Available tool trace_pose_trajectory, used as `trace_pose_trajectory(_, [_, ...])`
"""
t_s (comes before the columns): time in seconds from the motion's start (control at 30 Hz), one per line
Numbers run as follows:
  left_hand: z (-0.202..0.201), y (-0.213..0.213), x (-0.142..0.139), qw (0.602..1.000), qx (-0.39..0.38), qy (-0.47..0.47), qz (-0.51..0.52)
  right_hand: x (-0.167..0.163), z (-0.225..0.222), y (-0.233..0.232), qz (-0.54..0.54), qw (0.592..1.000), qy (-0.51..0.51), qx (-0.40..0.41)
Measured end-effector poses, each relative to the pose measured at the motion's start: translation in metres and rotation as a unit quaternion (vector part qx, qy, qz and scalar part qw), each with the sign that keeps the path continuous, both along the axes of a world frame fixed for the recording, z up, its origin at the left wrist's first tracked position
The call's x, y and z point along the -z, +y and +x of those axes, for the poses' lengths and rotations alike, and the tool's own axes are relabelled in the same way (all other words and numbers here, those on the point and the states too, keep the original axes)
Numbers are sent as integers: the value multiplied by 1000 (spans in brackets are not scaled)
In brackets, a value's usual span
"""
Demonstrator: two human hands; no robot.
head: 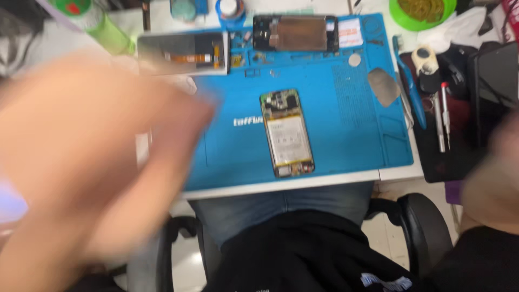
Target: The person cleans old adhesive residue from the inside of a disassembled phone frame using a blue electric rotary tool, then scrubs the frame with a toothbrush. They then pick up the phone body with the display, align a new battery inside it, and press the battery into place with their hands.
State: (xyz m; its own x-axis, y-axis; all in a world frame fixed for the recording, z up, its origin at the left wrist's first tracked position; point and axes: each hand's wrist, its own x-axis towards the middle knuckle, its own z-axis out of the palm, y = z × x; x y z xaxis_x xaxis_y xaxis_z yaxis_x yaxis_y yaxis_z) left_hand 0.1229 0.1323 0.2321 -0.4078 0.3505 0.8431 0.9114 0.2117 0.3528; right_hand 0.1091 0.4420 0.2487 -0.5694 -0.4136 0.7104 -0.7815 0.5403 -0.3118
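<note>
An opened phone [287, 133] with its battery and circuit board showing lies face down on a blue work mat [346, 135]. My left hand [92, 157] is raised close to the camera at the left, blurred, fingers spread, holding nothing, and it hides the mat's left part. My right hand [494, 178] is blurred at the right edge, over a dark pad; what its fingers are doing is unclear. Neither hand touches the phone.
A phone back frame [295, 33] and a screen panel [183, 52] lie at the mat's far edge. A metal pry tool [384, 86], a blue tool [409, 81] and screwdrivers [442, 116] sit at the right. A green bowl [423, 12] stands far right. My lap and chair are below.
</note>
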Motion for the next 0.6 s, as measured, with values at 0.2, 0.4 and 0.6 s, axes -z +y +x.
trace_pose_trajectory(0.2, [-76, 21, 124, 951, -60, -248, -175, 141, -79, -10, 139, 967, -208, -54])
trace_pose_trajectory(0.4, [-90, 7, 223, 916, -89, -284, -268, 202, -88, 5, 139, 944, -297, -44])
trace_pose_trajectory(0.6, [-86, 16, 180, 892, -103, -331, -288, 185, -72, -5, 212, 941, -262, -4])
